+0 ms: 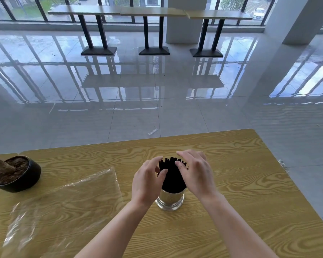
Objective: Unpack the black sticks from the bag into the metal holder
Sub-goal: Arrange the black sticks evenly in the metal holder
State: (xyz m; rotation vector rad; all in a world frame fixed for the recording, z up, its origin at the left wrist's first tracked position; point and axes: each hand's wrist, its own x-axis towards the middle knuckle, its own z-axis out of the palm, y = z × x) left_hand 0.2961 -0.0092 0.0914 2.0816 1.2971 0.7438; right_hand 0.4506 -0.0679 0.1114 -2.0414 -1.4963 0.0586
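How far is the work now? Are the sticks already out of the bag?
Nearly finished. Done: the black sticks stand in the metal holder; the clear bag lies flat on the table, seemingly empty. In hand: the left hand holds the bundle's top, the right hand touches it. Left: probably only letting go.

On the desk (250, 183), sticks (172, 175) stood in the holder (170, 201) at lower centre; the bag (63, 202) lay lower left, a pot (15, 174) above it.

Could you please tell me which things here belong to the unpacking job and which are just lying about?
Part of the job: black sticks, metal holder, plastic bag, left hand, right hand.
Just lying about: potted plant, scrap on the floor, far tables.
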